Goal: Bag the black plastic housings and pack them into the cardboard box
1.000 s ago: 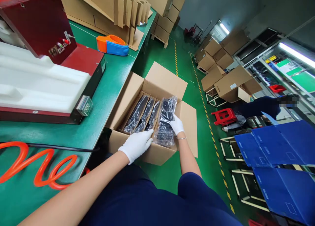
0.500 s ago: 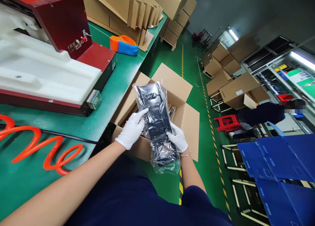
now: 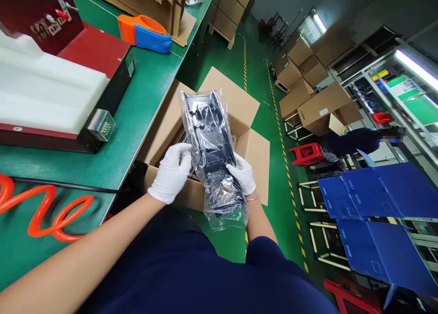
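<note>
A long black moulded plastic part (image 3: 214,143) lies inside a clear plastic bag (image 3: 224,220), held tilted above an open cardboard box (image 3: 258,163). My right hand (image 3: 242,175), in a white glove, grips the bagged part by its right edge, thumb on top. My left hand (image 3: 172,172), also white-gloved, is at the bag's left edge with its fingers curled into a pinch on the film. Some contents of the box show beside and below the bag, too covered to name.
To the left, a green worktable (image 3: 143,104) carries a red and white machine (image 3: 44,90), an orange and blue tape dispenser (image 3: 145,33), a coiled orange hose (image 3: 51,213) and cardboard dividers (image 3: 164,4). Right of the box are a red stool (image 3: 308,154), blue panels (image 3: 383,204) and a seated person (image 3: 356,143).
The view has shifted slightly. My left index finger, earlier stretched across the bagged part, is now drawn back and curled at the bag's left edge. My right hand keeps its grip.
</note>
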A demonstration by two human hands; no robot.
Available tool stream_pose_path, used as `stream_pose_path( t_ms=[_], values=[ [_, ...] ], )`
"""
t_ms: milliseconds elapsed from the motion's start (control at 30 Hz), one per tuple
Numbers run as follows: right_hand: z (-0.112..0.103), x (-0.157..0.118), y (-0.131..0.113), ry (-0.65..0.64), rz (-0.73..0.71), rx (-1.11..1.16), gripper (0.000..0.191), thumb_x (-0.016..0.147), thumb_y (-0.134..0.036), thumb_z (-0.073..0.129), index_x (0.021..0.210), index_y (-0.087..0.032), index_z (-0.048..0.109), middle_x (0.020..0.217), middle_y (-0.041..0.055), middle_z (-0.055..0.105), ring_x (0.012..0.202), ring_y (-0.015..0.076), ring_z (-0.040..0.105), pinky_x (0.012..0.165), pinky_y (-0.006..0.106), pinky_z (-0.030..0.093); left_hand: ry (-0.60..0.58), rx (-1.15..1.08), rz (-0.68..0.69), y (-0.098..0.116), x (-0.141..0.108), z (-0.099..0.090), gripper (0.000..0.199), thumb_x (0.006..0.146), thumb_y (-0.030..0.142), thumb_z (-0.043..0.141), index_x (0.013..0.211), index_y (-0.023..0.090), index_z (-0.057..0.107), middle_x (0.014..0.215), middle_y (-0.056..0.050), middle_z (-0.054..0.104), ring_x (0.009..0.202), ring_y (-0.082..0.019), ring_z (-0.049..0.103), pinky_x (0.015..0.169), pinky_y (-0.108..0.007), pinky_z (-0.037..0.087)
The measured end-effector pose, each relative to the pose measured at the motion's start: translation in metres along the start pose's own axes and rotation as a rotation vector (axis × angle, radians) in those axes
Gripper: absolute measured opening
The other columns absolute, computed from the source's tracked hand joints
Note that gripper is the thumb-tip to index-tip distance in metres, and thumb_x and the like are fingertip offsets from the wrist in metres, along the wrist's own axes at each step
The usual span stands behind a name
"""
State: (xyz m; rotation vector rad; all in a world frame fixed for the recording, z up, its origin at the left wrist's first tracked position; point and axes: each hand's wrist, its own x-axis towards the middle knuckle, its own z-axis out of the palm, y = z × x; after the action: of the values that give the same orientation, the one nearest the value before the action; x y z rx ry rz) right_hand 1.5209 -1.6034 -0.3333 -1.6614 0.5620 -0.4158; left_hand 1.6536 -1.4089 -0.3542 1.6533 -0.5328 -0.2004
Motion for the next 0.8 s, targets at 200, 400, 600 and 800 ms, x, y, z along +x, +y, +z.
stream_pose_path(
  t_ms=[200,400,600,800],
  values=[
    [0.001,0.0,-0.007,0.057,-0.018,0.049,0.074,0.061,-0.061,0.088,0.121,-0.02,0.075,0.127,0.0069,0.073,0.121,0.0292,0.066,0.115,0.043,0.047,-0.207,-0.234,-0.233,-0.002,-0.004,0.004,0.06,0.091,0.064,0.044,0.125,0.016,0.055,0.098,-0.009,0.07,0.082,-0.022,0.066,0.078,-0.042,0.057],
    [-0.004,0.004,-0.002,0.036,-0.023,0.048,0.073,0.065,-0.056,0.087,0.126,-0.018,0.072,0.132,0.0083,0.07,0.125,0.0283,0.064,0.117,0.042,0.045,-0.132,-0.22,-0.238,0.004,-0.002,0.002,0.056,0.09,0.059,0.047,0.124,0.016,0.055,0.093,-0.006,0.07,0.077,-0.02,0.066,0.078,-0.04,0.055],
    [-0.026,0.031,0.029,0.088,0.069,-0.362,0.062,0.088,-0.039,0.064,0.143,-0.011,0.058,0.145,0.0108,0.061,0.13,0.0217,0.061,0.115,0.034,0.046,-0.084,-0.294,-0.292,0.002,-0.001,0.005,0.057,0.087,0.056,0.052,0.127,0.015,0.054,0.088,-0.004,0.068,0.071,-0.017,0.062,0.069,-0.035,0.054],
    [-0.031,0.063,0.062,0.128,0.3,-0.926,0.051,0.091,-0.013,0.047,0.141,-0.016,0.06,0.133,0.0108,0.069,0.123,0.0259,0.065,0.11,0.041,0.048,-0.114,-0.304,-0.315,-0.003,-0.001,0.007,0.063,0.083,0.06,0.053,0.128,0.015,0.055,0.091,-0.005,0.068,0.077,-0.018,0.064,0.077,-0.038,0.054]
  ],
)
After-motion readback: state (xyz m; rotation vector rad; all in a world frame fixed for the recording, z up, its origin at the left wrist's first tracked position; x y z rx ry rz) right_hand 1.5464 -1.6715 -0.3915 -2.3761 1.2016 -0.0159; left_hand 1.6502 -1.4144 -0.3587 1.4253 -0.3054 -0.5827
